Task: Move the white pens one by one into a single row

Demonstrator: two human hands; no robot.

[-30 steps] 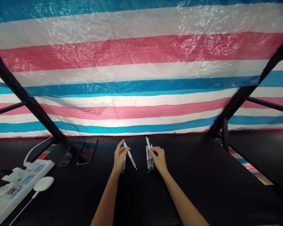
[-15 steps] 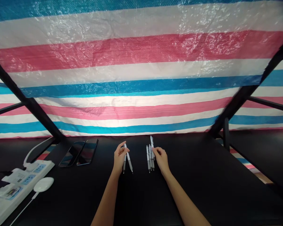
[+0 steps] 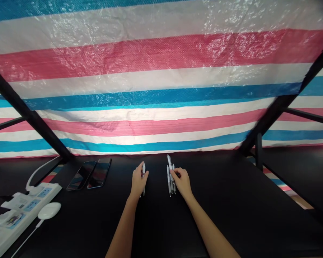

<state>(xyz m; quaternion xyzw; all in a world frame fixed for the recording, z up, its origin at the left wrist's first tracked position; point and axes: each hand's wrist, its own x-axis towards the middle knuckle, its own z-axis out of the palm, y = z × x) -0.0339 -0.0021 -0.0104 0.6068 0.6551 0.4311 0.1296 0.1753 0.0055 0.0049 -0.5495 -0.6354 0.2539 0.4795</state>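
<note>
My left hand is closed around a white-and-grey pen, which stands between thumb and fingers; its tip shows below the hand, and a second tip seems to lie beside it. My right hand pinches another white pen, whose upper end sticks out past the group. Beneath and beside it several matching pens with grey grips lie side by side on the black table, tips toward me. The fingers hide part of the group.
Two dark phones lie side by side at the back left. A white power strip with plugs and a round white charger on a cable take up the left. Black frame bars and a striped tarp bound the back.
The pens at my left hand, splayed apart before, now lie close together, mostly behind the hand. My right hand has shifted its pen slightly left over the group.
</note>
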